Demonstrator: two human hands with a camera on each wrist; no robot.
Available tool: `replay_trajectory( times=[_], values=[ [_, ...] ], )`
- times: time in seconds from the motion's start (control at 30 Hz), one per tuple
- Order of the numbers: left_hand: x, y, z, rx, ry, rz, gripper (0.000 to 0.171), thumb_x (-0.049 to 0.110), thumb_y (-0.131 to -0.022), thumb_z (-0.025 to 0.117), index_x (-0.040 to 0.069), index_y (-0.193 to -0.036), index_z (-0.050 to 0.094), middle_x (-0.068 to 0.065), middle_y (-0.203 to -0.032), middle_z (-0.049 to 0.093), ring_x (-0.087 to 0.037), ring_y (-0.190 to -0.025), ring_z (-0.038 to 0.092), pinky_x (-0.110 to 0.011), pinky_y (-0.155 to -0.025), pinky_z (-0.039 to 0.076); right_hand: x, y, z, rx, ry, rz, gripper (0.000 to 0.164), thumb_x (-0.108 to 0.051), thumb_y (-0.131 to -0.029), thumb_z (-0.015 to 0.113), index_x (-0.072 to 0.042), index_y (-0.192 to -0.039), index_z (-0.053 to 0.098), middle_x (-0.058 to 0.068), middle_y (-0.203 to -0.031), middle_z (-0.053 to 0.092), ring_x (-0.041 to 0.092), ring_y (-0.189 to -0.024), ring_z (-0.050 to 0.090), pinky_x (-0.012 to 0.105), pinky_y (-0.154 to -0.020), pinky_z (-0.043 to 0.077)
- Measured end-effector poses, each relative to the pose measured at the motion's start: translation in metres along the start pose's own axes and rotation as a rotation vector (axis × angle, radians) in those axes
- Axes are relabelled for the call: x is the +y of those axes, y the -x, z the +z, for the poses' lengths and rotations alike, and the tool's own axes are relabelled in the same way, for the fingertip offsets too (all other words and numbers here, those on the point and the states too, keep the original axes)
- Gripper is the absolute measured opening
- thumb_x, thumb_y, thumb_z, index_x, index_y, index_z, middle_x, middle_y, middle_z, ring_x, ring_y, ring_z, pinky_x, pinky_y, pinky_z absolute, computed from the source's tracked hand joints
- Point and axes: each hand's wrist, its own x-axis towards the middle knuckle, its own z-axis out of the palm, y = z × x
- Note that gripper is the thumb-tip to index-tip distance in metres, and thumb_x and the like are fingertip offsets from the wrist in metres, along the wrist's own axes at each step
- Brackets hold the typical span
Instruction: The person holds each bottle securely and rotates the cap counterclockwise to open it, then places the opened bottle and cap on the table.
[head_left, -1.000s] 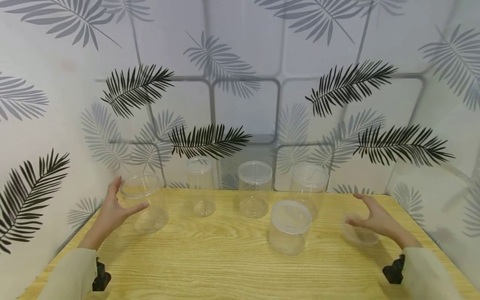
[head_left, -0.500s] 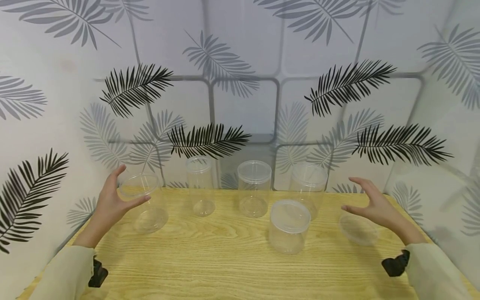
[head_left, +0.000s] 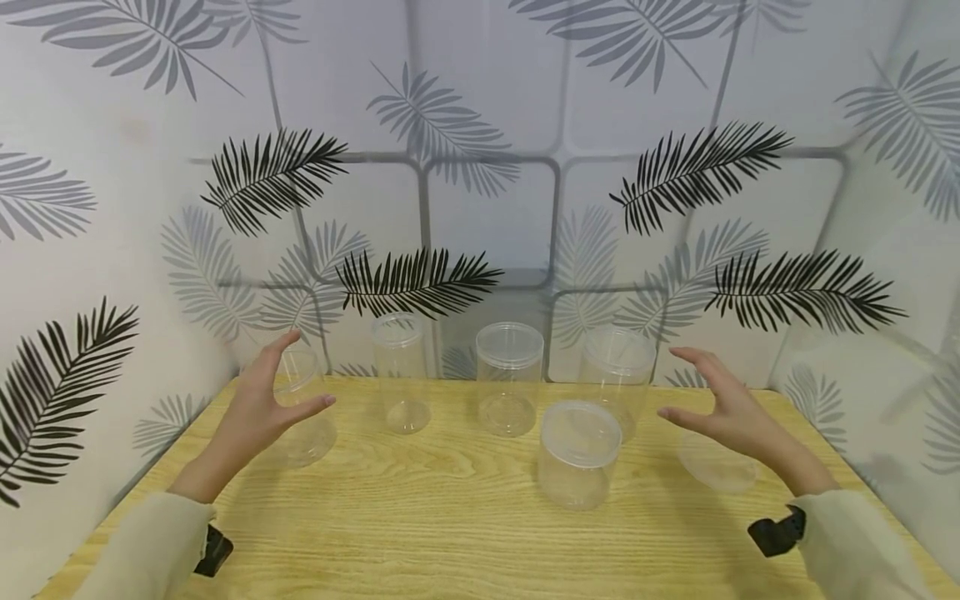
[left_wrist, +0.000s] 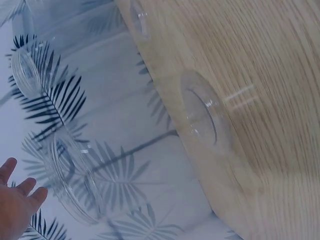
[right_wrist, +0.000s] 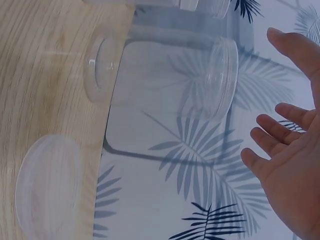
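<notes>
Two raised, thumbs-out — left hand [head_left: 258, 411], right hand [head_left: 732, 414].

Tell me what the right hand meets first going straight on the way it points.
The right hand would probably meet the rightmost lidded jar first, though its height and depth are hard to judge.

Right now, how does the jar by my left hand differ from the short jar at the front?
The open jar by your left hand has no lid on, while the short jar wears a whitish lid. The open jar is taller; the short jar is squat. The open jar stands farther back, the short jar nearer you. Both are clear, round and upright.
</notes>
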Motion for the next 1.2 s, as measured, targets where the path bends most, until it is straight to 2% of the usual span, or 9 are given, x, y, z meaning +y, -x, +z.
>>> replay_trajectory(
  times=[0.13,0.27,0.33,0.43,0.5,0.57,0.67,1.0,1.2],
  values=[
    [0.008,0.000,0.010,-0.038,-0.017,0.036,0.089,0.032,-0.070,0.078,0.014,-0.142,0.029,-0.016,-0.142,0.037,-0.038,-0.129,0.034,-0.058,-0.099,0.032,-0.006,-0.001,0.006,0.001,0.004,-0.031,0.077,-0.024,-0.081,0.070,-0.008,-0.142,0.027,0.023,-0.142,0.029,0.046,-0.127,0.028,0.066,-0.091,0.030],
    [0.015,0.001,0.019,-0.083,-0.023,0.058,0.086,0.036,-0.072,0.077,0.012,-0.141,0.031,-0.016,-0.140,0.039,-0.037,-0.128,0.035,-0.057,-0.098,0.033,-0.011,-0.002,0.014,0.009,0.017,-0.079,0.074,-0.022,-0.080,0.070,-0.006,-0.140,0.031,0.020,-0.139,0.034,0.040,-0.125,0.034,0.060,-0.093,0.033],
    [0.018,0.003,0.023,-0.106,-0.028,0.070,0.085,0.038,-0.073,0.076,0.011,-0.140,0.032,-0.015,-0.140,0.039,-0.037,-0.128,0.036,-0.056,-0.099,0.033,-0.013,-0.002,0.018,0.012,0.030,-0.110,0.072,-0.022,-0.080,0.071,-0.005,-0.139,0.033,0.018,-0.137,0.037,0.036,-0.123,0.036,0.054,-0.094,0.035],
    [0.023,0.005,0.032,-0.130,-0.040,0.097,0.083,0.039,-0.074,0.074,0.013,-0.140,0.033,-0.013,-0.139,0.041,-0.034,-0.128,0.038,-0.054,-0.099,0.035,-0.014,-0.002,0.023,0.005,0.038,-0.135,0.071,-0.021,-0.079,0.072,-0.005,-0.138,0.035,0.015,-0.136,0.040,0.029,-0.121,0.039,0.034,-0.099,0.036],
    [0.026,0.008,0.039,-0.146,-0.043,0.118,0.081,0.040,-0.074,0.074,0.014,-0.140,0.033,-0.012,-0.139,0.042,-0.033,-0.127,0.039,-0.053,-0.099,0.036,-0.014,-0.001,0.027,-0.002,0.036,-0.143,0.070,-0.021,-0.079,0.072,-0.006,-0.137,0.035,0.014,-0.134,0.042,0.028,-0.120,0.040,0.030,-0.099,0.036],
    [0.029,0.011,0.047,-0.164,-0.044,0.138,0.080,0.041,-0.075,0.073,0.014,-0.140,0.034,-0.012,-0.138,0.043,-0.033,-0.126,0.040,-0.052,-0.098,0.038,-0.014,-0.001,0.030,-0.015,0.027,-0.137,0.070,-0.022,-0.079,0.072,-0.007,-0.137,0.035,0.012,-0.135,0.042,0.027,-0.121,0.041,0.031,-0.100,0.037],
    [0.035,0.016,0.059,-0.209,-0.038,0.147,0.080,0.044,-0.075,0.072,0.013,-0.139,0.035,-0.011,-0.137,0.044,-0.032,-0.126,0.042,-0.051,-0.098,0.039,-0.015,0.000,0.035,-0.024,0.013,-0.142,0.070,-0.022,-0.079,0.072,-0.006,-0.136,0.036,0.013,-0.134,0.043,0.028,-0.121,0.042,0.045,-0.096,0.037],
    [0.056,0.023,0.092,-0.334,0.054,0.142,0.078,0.044,-0.076,0.070,0.011,-0.138,0.037,-0.006,-0.137,0.045,-0.028,-0.126,0.043,-0.046,-0.099,0.040,-0.015,0.003,0.051,-0.104,-0.038,-0.103,0.071,-0.028,-0.080,0.070,-0.003,-0.136,0.035,0.016,-0.136,0.042,0.034,-0.123,0.041,0.052,-0.097,0.036],
    [0.070,0.023,0.111,-0.405,0.143,0.107,0.077,0.043,-0.077,0.070,0.011,-0.139,0.035,-0.006,-0.139,0.043,-0.028,-0.129,0.040,-0.047,-0.102,0.037,-0.013,0.003,0.060,-0.146,-0.067,-0.092,0.074,-0.031,-0.079,0.071,-0.004,-0.137,0.035,0.016,-0.137,0.042,0.034,-0.125,0.039,0.053,-0.098,0.037]
  ],
)
